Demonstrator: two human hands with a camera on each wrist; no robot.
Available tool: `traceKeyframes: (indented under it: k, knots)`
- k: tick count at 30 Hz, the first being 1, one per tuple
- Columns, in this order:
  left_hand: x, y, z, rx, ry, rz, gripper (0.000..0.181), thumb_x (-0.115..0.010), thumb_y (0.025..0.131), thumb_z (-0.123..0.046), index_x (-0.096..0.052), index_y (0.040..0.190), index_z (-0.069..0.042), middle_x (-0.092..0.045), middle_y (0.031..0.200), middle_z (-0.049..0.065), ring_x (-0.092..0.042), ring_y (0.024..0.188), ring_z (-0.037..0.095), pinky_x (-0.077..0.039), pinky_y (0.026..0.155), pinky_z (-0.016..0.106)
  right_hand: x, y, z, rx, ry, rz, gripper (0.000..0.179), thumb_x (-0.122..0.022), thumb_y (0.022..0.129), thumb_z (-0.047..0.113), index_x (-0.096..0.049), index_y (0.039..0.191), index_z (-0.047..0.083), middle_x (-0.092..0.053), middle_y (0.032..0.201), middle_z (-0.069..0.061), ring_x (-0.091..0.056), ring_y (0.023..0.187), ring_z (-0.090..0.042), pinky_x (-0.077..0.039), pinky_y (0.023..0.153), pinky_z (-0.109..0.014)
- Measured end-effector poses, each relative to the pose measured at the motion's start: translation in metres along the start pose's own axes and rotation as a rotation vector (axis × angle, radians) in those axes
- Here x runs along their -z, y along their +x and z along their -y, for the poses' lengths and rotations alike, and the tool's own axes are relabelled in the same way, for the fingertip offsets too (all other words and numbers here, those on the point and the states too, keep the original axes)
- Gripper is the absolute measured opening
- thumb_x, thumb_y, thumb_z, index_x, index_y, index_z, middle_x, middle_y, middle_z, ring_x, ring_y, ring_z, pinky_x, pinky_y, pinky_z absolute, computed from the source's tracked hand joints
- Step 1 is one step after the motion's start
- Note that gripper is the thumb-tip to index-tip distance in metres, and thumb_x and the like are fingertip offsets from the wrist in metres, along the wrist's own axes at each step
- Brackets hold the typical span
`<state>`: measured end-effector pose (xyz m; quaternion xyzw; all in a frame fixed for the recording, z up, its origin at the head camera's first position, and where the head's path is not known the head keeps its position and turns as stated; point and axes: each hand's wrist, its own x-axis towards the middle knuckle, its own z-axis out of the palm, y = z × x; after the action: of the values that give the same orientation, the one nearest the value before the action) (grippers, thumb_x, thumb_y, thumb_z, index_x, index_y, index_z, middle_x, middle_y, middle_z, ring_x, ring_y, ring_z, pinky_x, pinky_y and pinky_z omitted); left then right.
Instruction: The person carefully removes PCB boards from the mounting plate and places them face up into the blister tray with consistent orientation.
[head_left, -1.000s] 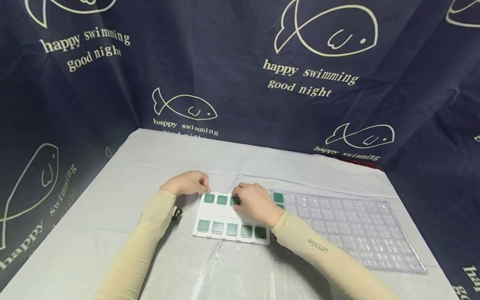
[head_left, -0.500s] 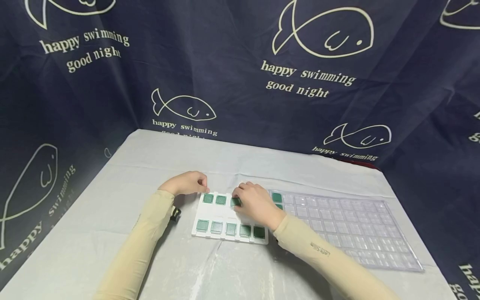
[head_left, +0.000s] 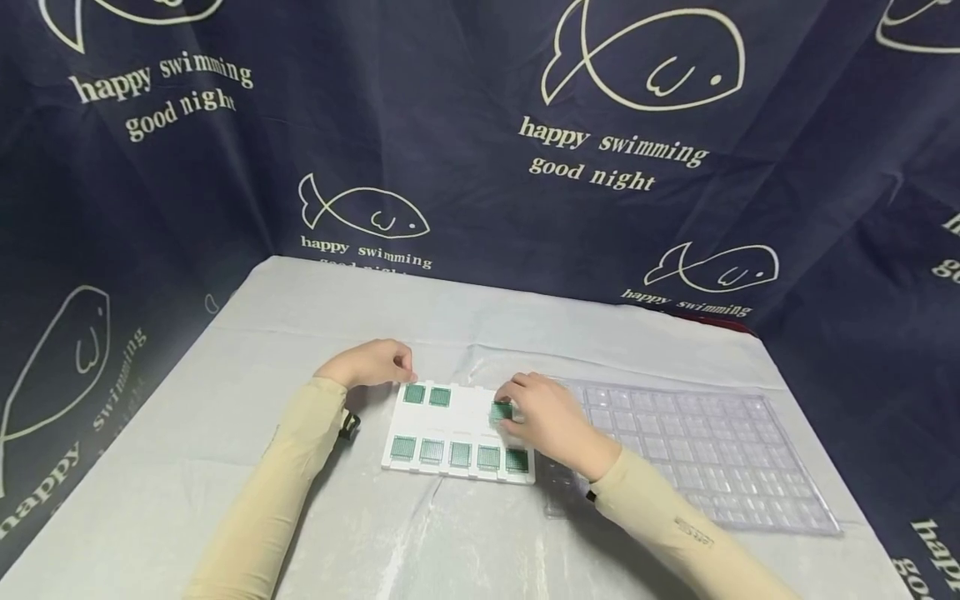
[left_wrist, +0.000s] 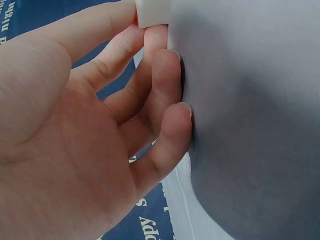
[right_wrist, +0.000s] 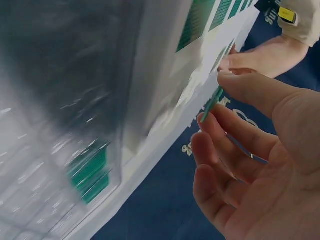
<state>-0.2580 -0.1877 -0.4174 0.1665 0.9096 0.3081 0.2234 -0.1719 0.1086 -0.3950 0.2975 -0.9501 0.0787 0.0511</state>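
Note:
My right hand [head_left: 551, 417] pinches a small green circuit board [head_left: 501, 411] between thumb and fingers, over the right end of a white slotted tray [head_left: 465, 421]. In the right wrist view that circuit board [right_wrist: 212, 102] stands edge-on at the fingertips, off the tray. My left hand [head_left: 371, 364] holds the tray's far left corner; in the left wrist view the white corner [left_wrist: 154, 12] sits between thumb and forefinger, with the other fingertips against the tablecloth. Two green boards [head_left: 439, 397] lie at the left of the tray's back row, and several [head_left: 461, 454] fill the front row.
To the right lies a clear plastic compartment tray [head_left: 675, 450], partly behind my right hand and sleeve. A green board [right_wrist: 92, 175] shows inside it in the right wrist view. A pale cloth [head_left: 300, 500] covers the table, with a dark blue fish-print curtain [head_left: 480, 208] behind.
My right hand has lifted the third circuit board out of the white tray's back row and moved right with it. The left hand stays at the tray's corner.

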Motion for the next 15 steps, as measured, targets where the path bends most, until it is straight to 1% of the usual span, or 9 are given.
traceKeyframes:
  k: [3, 8, 10, 15]
  knots:
    - [0.0, 0.0, 0.001, 0.0, 0.0, 0.006, 0.016, -0.069, 0.094, -0.022, -0.061, 0.083, -0.013, -0.063, 0.093, 0.003, -0.05, 0.087, 0.02, -0.039, 0.076, 0.032, 0.001, -0.012, -0.009, -0.016, 0.025, -0.006, 0.03, -0.086, 0.08, 0.022, -0.073, 0.104, 0.011, -0.071, 0.1, 0.0, -0.067, 0.093, -0.019, -0.056, 0.084, -0.038]
    - [-0.001, 0.001, 0.006, -0.009, 0.008, 0.001, 0.017, -0.069, 0.093, -0.024, -0.061, 0.083, -0.013, -0.064, 0.093, 0.002, -0.051, 0.087, 0.019, -0.038, 0.076, 0.032, 0.005, -0.031, -0.022, -0.051, 0.03, -0.011, 0.029, -0.087, 0.079, 0.02, -0.072, 0.103, 0.013, -0.068, 0.097, 0.002, -0.065, 0.087, -0.015, -0.056, 0.075, -0.035]
    - [-0.001, 0.002, 0.006, -0.013, 0.016, -0.004, 0.018, -0.069, 0.093, -0.023, -0.06, 0.081, -0.014, -0.063, 0.091, 0.001, -0.05, 0.087, 0.019, -0.038, 0.076, 0.032, 0.004, -0.038, -0.026, -0.062, 0.031, -0.005, 0.03, -0.087, 0.079, 0.02, -0.073, 0.104, 0.014, -0.069, 0.097, 0.002, -0.065, 0.086, -0.015, -0.056, 0.074, -0.035]
    - [0.001, 0.002, 0.003, -0.017, 0.008, 0.003, 0.019, -0.069, 0.093, -0.022, -0.059, 0.08, -0.013, -0.06, 0.087, 0.001, -0.048, 0.084, 0.019, -0.036, 0.073, 0.032, 0.002, -0.052, -0.034, -0.081, 0.026, -0.009, 0.033, -0.088, 0.078, 0.02, -0.073, 0.107, 0.014, -0.071, 0.103, 0.0, -0.07, 0.093, -0.02, -0.059, 0.08, -0.039]
